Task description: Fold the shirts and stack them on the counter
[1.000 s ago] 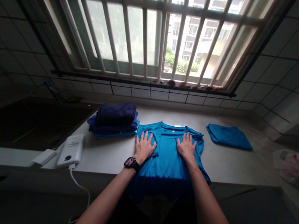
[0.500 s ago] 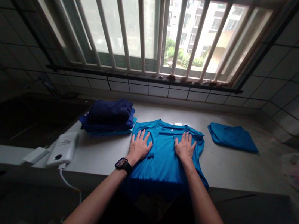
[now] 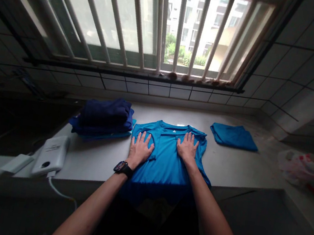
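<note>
in the head view, a bright blue short-sleeved t-shirt (image 3: pixel 164 162) is laid flat on a pale grey countertop (image 3: pixel 97 155), near its middle. the left hand (image 3: pixel 140 150) and the right hand (image 3: pixel 187 149) are pressed flat on the t-shirt's chest, with the fingers spread and nothing pinched. a black-strapped watch (image 3: pixel 122 168) is worn on the left wrist. a folded navy clothes stack (image 3: pixel 103 115) is placed just left of the t-shirt, a folded blue garment (image 3: pixel 233 136) is seen to the far right, and a white power bank (image 3: pixel 50 155) is seen at near left.
</note>
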The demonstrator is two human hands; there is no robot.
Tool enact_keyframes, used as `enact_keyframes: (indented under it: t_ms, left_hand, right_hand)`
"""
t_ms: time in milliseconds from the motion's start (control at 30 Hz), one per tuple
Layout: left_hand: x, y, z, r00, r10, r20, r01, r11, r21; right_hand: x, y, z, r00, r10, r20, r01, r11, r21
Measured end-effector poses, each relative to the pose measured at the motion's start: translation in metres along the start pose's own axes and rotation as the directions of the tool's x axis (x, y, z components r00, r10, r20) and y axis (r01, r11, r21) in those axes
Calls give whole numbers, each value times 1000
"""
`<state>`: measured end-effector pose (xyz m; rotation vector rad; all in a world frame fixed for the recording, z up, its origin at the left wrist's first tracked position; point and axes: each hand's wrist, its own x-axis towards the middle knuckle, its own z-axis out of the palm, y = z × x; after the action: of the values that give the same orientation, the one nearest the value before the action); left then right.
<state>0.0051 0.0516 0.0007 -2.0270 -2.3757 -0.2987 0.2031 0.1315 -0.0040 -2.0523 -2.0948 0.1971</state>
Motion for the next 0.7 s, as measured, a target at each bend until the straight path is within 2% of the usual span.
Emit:
enact_keyframes:
  t_ms: [100, 200, 300, 400, 500, 600, 700]
  left_hand:
    - [-1, 1, -5, 1000, 10, 4, -10, 1000, 0]
    - [5, -1, -23, 996, 48, 70, -49, 999, 2]
    - [25, -6, -49, 988, 61, 139, -64, 998, 17]
    - [54, -9, -65, 988, 51, 149, -55, 998, 22]
    - [82, -11, -67, 975, 11, 222, -13, 1000, 8]
    - [102, -11, -64, 956, -7, 292, 12, 1000, -15]
    - [112, -11, -65, 958, 9, 287, 3, 999, -40]
  right_hand:
    - [-1, -3, -3, 1000, 15, 11, -15, 1000, -17]
    - [6, 1, -19, 997, -20, 72, 22, 999, -35]
    - [27, 16, -46, 982, -124, 144, 127, 992, -15]
    - [52, 32, -70, 974, -134, 183, 128, 991, 43]
    - [70, 39, -81, 955, -114, 275, 89, 991, 100]
    - [79, 41, -79, 933, -112, 341, 70, 989, 132]
    - [83, 40, -75, 920, -134, 367, 81, 984, 156]
